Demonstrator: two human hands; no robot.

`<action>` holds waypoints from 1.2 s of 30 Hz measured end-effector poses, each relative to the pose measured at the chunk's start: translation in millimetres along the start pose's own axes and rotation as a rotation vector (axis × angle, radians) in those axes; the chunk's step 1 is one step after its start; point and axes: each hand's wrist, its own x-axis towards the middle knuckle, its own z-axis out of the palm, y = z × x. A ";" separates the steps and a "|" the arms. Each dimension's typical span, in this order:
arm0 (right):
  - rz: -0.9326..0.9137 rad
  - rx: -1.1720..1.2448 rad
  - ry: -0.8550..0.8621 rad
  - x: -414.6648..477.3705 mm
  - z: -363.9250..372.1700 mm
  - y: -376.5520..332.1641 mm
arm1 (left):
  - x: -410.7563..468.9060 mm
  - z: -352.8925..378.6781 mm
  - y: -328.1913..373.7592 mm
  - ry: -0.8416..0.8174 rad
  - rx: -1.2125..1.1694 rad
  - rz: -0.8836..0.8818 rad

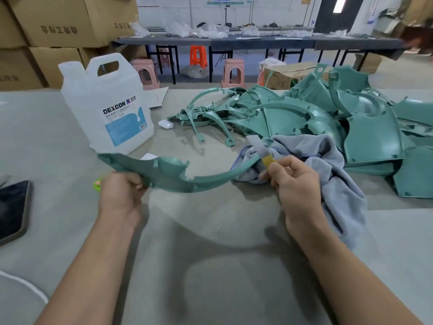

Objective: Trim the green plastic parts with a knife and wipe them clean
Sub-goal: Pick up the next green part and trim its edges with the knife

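My left hand point(120, 191) grips the left end of a long curved green plastic part point(173, 175), holding it above the table. My right hand point(297, 184) is closed on a knife point(262, 151) with a yellow band and a grey blade. The blade rests against the right end of the part. A grey-blue cloth point(328, 165) lies bunched under and behind my right hand. A pile of green plastic parts point(316, 118) covers the table at the back right.
A white DEXCON jug point(105, 104) stands at the back left. A dark phone point(11, 209) lies at the left edge, a small white case point(166, 124) near the jug, a green object point(97, 184) by my left hand. Cardboard boxes and stools stand beyond.
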 end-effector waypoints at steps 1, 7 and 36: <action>0.089 0.144 -0.044 1.3 -0.2 -2.5 | -1.5 0.3 2.7 -0.035 -0.061 -0.067; 0.393 0.668 -0.272 5.1 -10.6 -14.7 | -9.1 11.8 2.4 -0.128 0.035 -0.302; -0.241 -0.311 -0.393 -40.0 20.9 -4.5 | -18.8 37.2 -19.2 -0.039 -0.067 -0.461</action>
